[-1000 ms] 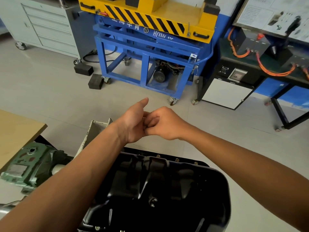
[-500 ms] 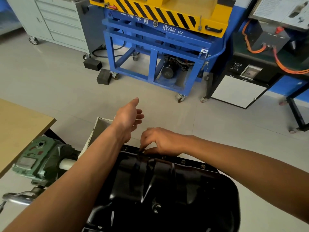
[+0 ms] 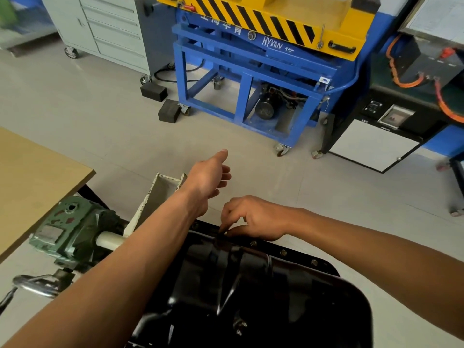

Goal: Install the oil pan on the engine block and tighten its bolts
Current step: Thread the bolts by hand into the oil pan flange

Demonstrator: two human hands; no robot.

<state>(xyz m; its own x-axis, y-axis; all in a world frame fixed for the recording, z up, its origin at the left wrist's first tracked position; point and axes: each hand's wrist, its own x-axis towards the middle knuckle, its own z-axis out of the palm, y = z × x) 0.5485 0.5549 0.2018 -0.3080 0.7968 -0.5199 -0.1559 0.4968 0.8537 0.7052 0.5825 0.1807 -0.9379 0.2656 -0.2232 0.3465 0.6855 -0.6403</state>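
The black oil pan sits low in the middle, belly up. Its near end runs off the bottom edge and its left side is lost behind the left forearm. Whatever it rests on is covered by the pan itself, so the block can't be seen.

The hands are apart. The right hand is down on the pan's far flange, thumb and fingertips pinched on a small bolt, of which only a glint shows under the fingers. Along the flange to the right lie a few more round spots, bolt heads or holes, hard to say.

The left hand hangs above and beyond the flange, thumb out, fingers loosely bent. Its palm faces away, so I can't tell if it holds anything.

To the left are a green gearbox, a white bracket and the corner of a wooden bench. Far off stands a blue and yellow lift cart.
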